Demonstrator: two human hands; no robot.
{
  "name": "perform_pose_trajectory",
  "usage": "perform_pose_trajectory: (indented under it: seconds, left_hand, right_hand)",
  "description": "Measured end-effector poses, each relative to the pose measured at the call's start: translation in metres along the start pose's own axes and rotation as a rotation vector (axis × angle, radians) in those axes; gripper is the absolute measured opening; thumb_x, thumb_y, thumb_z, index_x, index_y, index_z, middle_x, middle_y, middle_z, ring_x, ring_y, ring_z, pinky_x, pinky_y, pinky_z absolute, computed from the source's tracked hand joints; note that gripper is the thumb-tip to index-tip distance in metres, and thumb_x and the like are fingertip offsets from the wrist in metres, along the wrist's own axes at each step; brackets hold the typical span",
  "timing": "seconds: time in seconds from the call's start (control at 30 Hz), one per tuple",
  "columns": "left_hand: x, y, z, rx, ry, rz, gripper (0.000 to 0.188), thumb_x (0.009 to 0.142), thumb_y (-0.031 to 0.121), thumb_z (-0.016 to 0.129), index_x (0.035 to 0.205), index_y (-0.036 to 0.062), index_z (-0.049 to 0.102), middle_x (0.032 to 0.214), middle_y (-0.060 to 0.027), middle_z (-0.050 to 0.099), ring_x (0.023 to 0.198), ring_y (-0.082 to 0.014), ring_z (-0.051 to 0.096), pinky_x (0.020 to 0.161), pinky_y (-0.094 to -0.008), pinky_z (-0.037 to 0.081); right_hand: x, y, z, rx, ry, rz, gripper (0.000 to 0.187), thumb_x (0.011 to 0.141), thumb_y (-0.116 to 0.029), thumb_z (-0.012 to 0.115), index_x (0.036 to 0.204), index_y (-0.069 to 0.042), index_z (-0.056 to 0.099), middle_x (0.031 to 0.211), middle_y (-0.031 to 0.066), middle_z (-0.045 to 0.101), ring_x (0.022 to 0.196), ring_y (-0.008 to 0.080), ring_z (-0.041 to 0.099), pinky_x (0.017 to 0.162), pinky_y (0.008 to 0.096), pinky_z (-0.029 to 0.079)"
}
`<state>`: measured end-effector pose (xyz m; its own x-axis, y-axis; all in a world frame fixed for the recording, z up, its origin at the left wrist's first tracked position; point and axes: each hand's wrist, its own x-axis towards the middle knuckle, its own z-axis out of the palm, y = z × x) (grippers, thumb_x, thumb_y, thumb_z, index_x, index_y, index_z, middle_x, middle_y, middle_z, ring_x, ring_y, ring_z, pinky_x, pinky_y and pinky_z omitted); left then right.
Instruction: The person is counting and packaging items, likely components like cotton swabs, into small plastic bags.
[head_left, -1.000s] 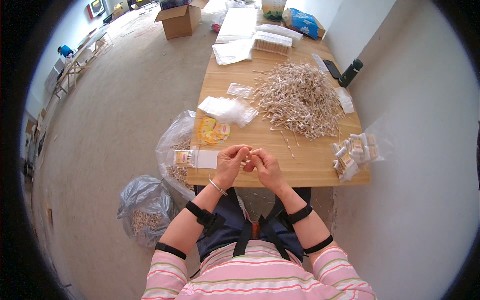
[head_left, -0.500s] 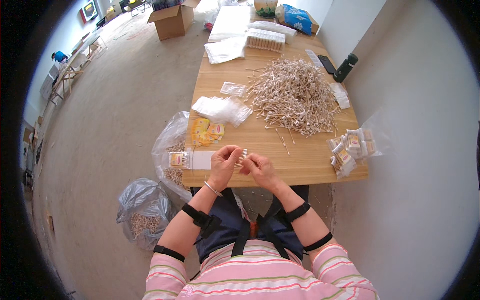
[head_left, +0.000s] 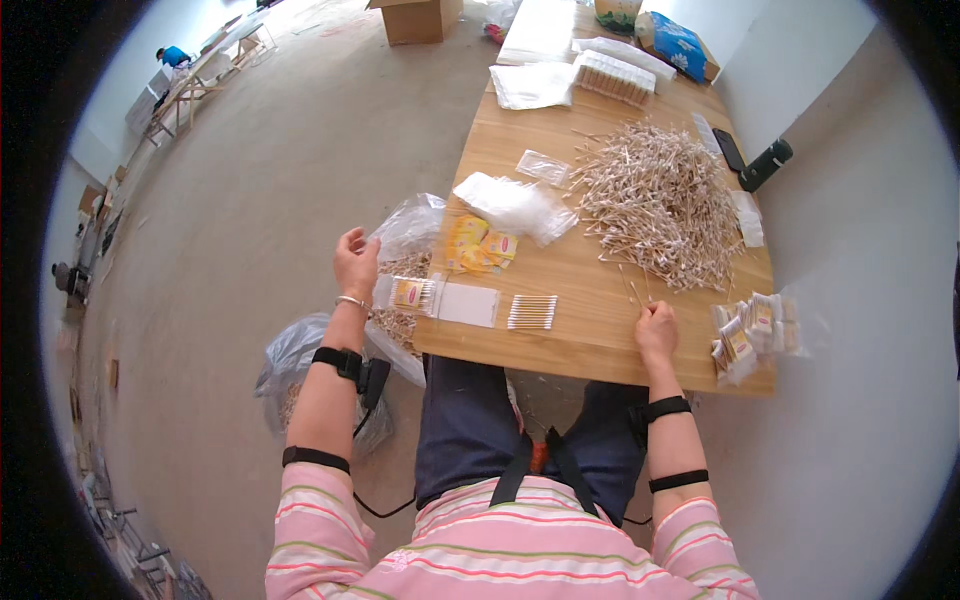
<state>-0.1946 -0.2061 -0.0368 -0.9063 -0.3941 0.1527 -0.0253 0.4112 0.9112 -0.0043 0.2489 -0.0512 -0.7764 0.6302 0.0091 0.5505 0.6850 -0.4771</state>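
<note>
My left hand (head_left: pixel 357 265) is raised off the table's left side, above a clear plastic bag (head_left: pixel 410 228) of loose cotton swabs. Its fingers are loosely bent, the thumb stands apart, and nothing shows in it. My right hand (head_left: pixel 656 330) rests low on the table, fingertips pinched at the near ends of a few stray cotton swabs (head_left: pixel 634 290). Between the hands lies a neat row of cotton swabs (head_left: pixel 532 312). Left of it sits a white card strip (head_left: pixel 468 305), beside a small pack of swabs (head_left: pixel 411 293) with a yellow label at the table edge.
A large heap of cotton swabs (head_left: pixel 660 200) covers the table's right middle. Filled packs (head_left: pixel 745 335) lie at the right edge. Yellow labels (head_left: pixel 480 245) and clear bags (head_left: pixel 515 205) are at the left. A dark bottle (head_left: pixel 767 165) and phone (head_left: pixel 729 150) stand near the wall.
My hands have parted: the left went out past the table's left edge, the right moved right to the stray swabs. The row of swabs now lies on the table. The view has shifted.
</note>
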Motion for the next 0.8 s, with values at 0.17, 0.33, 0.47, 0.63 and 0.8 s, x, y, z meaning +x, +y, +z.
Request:
perform_pose_trajectory:
  seconds: [0.17, 0.33, 0.47, 0.63, 0.8]
  left_hand:
    - [-0.054, 0.035, 0.023, 0.136, -0.018, 0.029, 0.040, 0.082, 0.013, 0.065, 0.118, 0.0022, 0.055, 0.116, -0.0127, 0.058, 0.105, -0.0202, 0.056, 0.090, -0.0319, 0.045]
    - [-0.134, 0.058, 0.074, -0.352, -0.450, 0.017, 0.040, 0.094, 0.013, 0.051, 0.130, -0.0026, 0.045, 0.129, -0.0170, 0.052, 0.118, -0.0220, 0.051, 0.099, -0.0323, 0.040]
    - [-0.176, 0.049, 0.105, -0.591, -0.496, -0.108, 0.044, 0.098, 0.017, 0.044, 0.137, -0.0044, 0.038, 0.136, -0.0162, 0.047, 0.126, -0.0226, 0.044, 0.106, -0.0312, 0.033]
    - [-0.188, 0.032, 0.128, -0.752, -0.477, -0.133, 0.046, 0.101, 0.022, 0.039, 0.138, -0.0044, 0.035, 0.140, -0.0148, 0.040, 0.130, -0.0221, 0.038, 0.110, -0.0326, 0.028]
    - [-0.189, 0.030, 0.134, -0.768, -0.489, -0.092, 0.049, 0.101, 0.027, 0.037, 0.138, -0.0053, 0.033, 0.142, -0.0163, 0.038, 0.132, -0.0241, 0.036, 0.112, -0.0339, 0.026]
  right_hand:
    - [-0.005, -0.021, 0.002, -0.156, 0.113, -0.082, 0.012, 0.085, -0.015, 0.056, 0.090, -0.005, 0.057, 0.094, 0.0138, 0.059, 0.092, 0.0325, 0.056, 0.080, 0.0446, 0.045]
    - [-0.003, -0.063, 0.032, -0.117, -0.054, -0.540, 0.008, 0.082, -0.012, 0.056, 0.089, -0.008, 0.057, 0.094, 0.0109, 0.058, 0.092, 0.0296, 0.055, 0.081, 0.0418, 0.045]
    - [-0.009, -0.101, 0.049, -0.072, -0.146, -0.655, 0.009, 0.080, -0.010, 0.057, 0.089, -0.011, 0.058, 0.093, 0.0091, 0.057, 0.096, 0.0277, 0.053, 0.082, 0.0400, 0.045]
    - [-0.012, -0.110, 0.048, -0.038, -0.154, -0.740, 0.006, 0.081, -0.007, 0.058, 0.086, -0.008, 0.059, 0.091, 0.0091, 0.058, 0.092, 0.0293, 0.051, 0.083, 0.0391, 0.043]
    - [-0.022, -0.109, 0.046, 0.065, -0.089, -0.735, 0.015, 0.079, -0.006, 0.057, 0.093, -0.009, 0.061, 0.102, 0.0102, 0.055, 0.101, 0.0293, 0.050, 0.088, 0.0395, 0.043]
